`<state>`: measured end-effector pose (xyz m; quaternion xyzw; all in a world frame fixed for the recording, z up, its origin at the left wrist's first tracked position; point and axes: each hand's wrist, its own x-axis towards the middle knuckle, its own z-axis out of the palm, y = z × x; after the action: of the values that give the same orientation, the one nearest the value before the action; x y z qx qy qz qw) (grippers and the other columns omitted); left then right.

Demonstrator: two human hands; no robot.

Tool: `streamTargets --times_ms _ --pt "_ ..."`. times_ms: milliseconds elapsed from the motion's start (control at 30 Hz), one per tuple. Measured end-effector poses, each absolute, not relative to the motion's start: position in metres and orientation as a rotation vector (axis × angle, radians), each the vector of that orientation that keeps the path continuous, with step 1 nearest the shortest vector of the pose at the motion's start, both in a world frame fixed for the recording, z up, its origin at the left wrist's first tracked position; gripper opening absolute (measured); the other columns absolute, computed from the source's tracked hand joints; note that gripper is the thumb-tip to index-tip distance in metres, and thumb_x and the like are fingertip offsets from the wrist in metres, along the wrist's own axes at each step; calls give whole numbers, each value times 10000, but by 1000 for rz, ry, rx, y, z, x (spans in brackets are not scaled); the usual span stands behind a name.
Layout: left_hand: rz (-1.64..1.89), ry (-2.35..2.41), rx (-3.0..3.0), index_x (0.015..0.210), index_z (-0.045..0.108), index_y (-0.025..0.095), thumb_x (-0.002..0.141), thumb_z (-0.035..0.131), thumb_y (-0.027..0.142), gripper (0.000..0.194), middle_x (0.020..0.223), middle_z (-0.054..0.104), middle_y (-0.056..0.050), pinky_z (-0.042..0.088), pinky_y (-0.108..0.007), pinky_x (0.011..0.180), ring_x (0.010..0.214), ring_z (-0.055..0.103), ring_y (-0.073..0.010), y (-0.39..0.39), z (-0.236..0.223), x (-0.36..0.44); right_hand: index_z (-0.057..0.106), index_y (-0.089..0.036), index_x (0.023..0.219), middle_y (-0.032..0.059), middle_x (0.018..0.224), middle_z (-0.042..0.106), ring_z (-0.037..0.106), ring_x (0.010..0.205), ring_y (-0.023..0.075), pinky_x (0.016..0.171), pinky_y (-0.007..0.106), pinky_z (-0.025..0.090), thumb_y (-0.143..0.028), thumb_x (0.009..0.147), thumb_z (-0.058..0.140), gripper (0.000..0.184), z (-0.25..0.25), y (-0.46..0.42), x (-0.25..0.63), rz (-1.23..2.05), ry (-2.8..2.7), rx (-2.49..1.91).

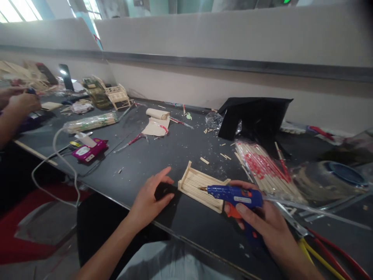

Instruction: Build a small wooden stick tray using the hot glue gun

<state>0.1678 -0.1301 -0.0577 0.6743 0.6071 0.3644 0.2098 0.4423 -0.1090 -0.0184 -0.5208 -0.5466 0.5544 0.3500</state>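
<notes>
My right hand (262, 214) is wrapped round a blue hot glue gun (237, 194) with an orange trigger. A long clear glue stick (317, 212) sticks out of its back end. The metal nozzle points left, over a small wooden stick frame (201, 186) lying on the dark table. Low rails edge this frame, and thin sticks fill its bottom. My left hand (153, 194) rests just left of the frame, fingers apart and curved, with nothing between them. A gap shows between its fingertips and the wood.
A plastic pack of wooden sticks (262, 167) and pliers (303, 237) lie right. Behind are a black sheet (253, 116) and a paper roll (157, 120). A purple power strip (90, 149) with a white cable stands left, near another person's hand (25, 103).
</notes>
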Motion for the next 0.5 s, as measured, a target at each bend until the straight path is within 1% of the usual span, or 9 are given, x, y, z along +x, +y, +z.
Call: streamTargets --times_ms 133,233,367,500 --pt "1020 1622 1937 1157 569 269 767 634 148 414 1035 663 -35 484 -384 862 977 606 -196 -129 -61 161 444 -235 1228 36 793 661 518 525 138 473 252 424 -473 779 638 544 -15 -112 438 1461 -1322 -1363" --pt "1011 1530 1997 1079 631 253 775 613 132 328 1079 644 -53 481 -363 877 1009 596 -195 -118 -58 155 452 -230 1230 38 777 644 526 539 157 498 281 435 -452 768 656 551 -10 -116 437 1434 -1253 -1311" --pt "853 1277 2135 1102 646 257 841 489 107 339 1073 606 -54 493 -262 773 906 608 -142 -90 -45 143 447 -237 1266 28 751 641 520 519 155 492 280 424 -401 728 707 620 -6 -122 441 1375 -1199 -1286" --pt "648 1072 2322 1169 620 292 845 474 92 408 1042 566 -46 461 -240 776 885 579 -129 -60 -36 134 485 -251 1253 22 733 655 524 494 144 463 262 423 -370 712 715 600 -5 -127 454 1351 -1084 -1290"
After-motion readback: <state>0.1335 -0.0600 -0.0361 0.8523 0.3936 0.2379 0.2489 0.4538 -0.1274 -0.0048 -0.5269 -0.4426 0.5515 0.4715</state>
